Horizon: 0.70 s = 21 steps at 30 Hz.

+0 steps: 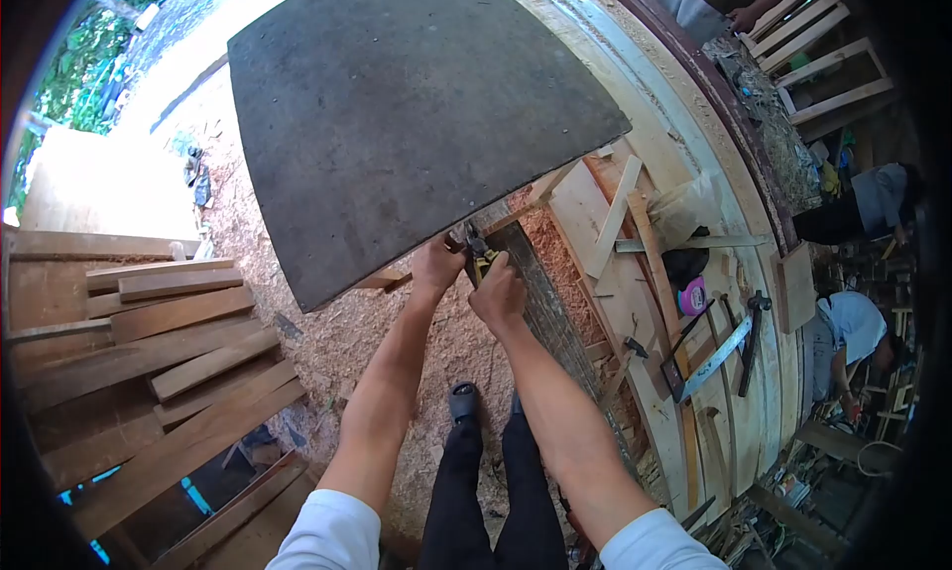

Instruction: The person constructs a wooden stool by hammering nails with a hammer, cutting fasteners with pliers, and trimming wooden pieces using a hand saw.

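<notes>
A large dark grey board [416,124] lies in front of me, its near edge just beyond my hands. My right hand [499,292] is closed around pliers [482,257] with yellow and black handles, whose head is at the board's near edge. Beside it, my left hand [436,267] has its fingers curled closed against the same edge. What the left fingers hold, if anything, is hidden. Below the pliers runs a worn wooden plank [543,307].
Stacked planks [188,317] lie at left on sawdust-covered ground [342,372]. At right, a wooden bench [595,208] carries a hammer [758,304], a handsaw [729,357], a pink tape roll [692,295] and loose strips. Other people [851,327] work at far right.
</notes>
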{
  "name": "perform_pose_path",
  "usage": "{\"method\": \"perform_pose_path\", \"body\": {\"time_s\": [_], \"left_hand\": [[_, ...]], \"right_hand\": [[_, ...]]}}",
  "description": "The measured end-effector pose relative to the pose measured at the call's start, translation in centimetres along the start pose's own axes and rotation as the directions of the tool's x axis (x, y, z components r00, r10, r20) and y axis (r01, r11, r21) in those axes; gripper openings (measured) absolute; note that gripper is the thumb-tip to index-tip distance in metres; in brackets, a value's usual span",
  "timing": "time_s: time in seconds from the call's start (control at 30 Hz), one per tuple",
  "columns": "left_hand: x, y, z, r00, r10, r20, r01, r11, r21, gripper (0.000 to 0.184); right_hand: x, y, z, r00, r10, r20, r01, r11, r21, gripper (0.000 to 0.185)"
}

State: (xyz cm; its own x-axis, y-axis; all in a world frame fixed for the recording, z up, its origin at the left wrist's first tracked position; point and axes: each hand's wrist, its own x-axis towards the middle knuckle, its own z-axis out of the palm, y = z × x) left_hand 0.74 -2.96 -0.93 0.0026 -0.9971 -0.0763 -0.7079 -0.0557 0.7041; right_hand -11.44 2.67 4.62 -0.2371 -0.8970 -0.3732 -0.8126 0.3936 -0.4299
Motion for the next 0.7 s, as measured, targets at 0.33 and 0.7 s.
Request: {"method": "perform_pose_path", "body": {"time_s": [0.33,0.7], "left_hand": [[-0.4,1.9,-2.8,0.98,0.071,0.185,-0.036,0.982,-0.183,0.065],[0.0,1.8,-2.8,0.955,-0.007,0.298,0.081,0.968,-0.237,0.063]], "right_hand": [[2.7,4.8,-2.1,0.91,-0.372,0.182,0.249,0.843,0.477,0.054],[2.5,5.2,-0.9,0.386,-0.676,0.628,-0.865,-0.029,0.5,0.037]]}}
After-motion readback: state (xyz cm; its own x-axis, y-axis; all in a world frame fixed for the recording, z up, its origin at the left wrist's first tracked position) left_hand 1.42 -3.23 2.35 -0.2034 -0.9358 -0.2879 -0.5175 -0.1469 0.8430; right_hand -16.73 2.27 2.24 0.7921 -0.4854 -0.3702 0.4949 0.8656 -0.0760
